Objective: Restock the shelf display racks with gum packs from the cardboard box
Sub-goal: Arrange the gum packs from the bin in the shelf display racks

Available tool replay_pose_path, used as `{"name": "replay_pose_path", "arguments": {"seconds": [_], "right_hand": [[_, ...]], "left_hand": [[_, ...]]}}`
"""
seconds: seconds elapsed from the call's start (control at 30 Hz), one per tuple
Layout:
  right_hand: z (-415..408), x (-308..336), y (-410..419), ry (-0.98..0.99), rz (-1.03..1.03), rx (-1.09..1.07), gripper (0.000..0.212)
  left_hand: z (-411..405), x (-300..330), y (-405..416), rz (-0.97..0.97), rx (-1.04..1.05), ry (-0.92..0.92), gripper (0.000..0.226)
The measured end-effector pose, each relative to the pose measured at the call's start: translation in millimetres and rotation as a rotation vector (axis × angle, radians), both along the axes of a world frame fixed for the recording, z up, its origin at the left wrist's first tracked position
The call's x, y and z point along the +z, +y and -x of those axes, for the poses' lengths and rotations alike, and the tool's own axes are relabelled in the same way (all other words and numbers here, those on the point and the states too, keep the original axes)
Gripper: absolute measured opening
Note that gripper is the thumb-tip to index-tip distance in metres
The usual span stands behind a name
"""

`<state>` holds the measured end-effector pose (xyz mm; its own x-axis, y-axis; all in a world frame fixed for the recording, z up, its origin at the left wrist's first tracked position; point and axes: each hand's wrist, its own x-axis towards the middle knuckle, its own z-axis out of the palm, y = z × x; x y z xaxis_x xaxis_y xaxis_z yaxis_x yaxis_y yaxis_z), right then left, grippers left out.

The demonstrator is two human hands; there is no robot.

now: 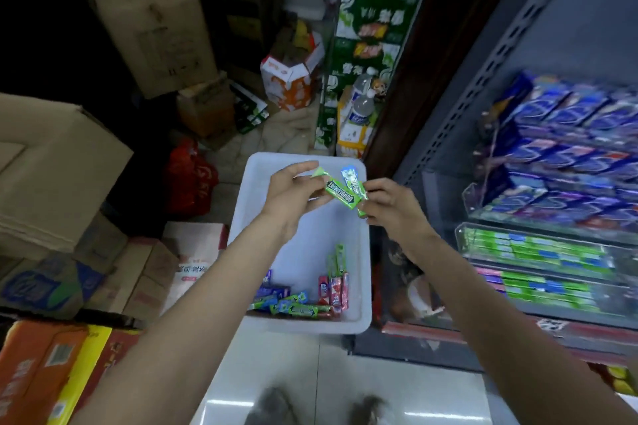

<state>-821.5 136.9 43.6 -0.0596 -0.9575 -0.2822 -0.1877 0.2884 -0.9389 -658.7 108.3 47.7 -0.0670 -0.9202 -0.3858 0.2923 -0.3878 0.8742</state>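
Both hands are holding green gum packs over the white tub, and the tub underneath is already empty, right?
Not quite. In the head view, the left hand and right hand do hold green gum packs over the white tub, but the tub is not empty: loose gum packs lie at its near end.

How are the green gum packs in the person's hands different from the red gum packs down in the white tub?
The green gum packs are held up in the air between the left hand and right hand; the red gum packs rest in the white tub, touched by no hand. The green ones lie slanted across; the red ones lean upright in a corner. Both are slim stick-shaped packs.
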Motion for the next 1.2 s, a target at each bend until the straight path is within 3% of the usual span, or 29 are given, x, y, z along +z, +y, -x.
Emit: {"name": "replay_pose_path", "arguments": {"seconds": [0.2,0.33,0.6,0.7,0.83,0.97,1.2], "right_hand": [[98,61,31,-0.002,0.182,-0.073,0.038],[187,90,64,0.041,0.252,-0.088,0.062],[364,115,109,0.122,0.314,-0.217,0.045],[417,114,113,0.054,0.32,-0.314,0.047],[475,105,106,0.016,0.314,-0.409,0.031],[530,97,102,0.189,0.306,-0.457,0.023],[616,83,88,0.462,0.29,-0.455,0.015]], "left_hand": [[105,54,10,0.117,-0.125,0.075,0.026],[199,76,30,0.182,-0.178,0.109,0.008],[372,100,73,0.272,-0.211,-0.022,0.014],[422,110,81,0.272,-0.219,-0.011,0.018],[476,111,76,0.306,-0.298,-0.122,0.021],[522,101,62,0.405,-0.389,-0.315,0.036],[582,95,53,0.468,-0.431,-0.395,0.034]]}}
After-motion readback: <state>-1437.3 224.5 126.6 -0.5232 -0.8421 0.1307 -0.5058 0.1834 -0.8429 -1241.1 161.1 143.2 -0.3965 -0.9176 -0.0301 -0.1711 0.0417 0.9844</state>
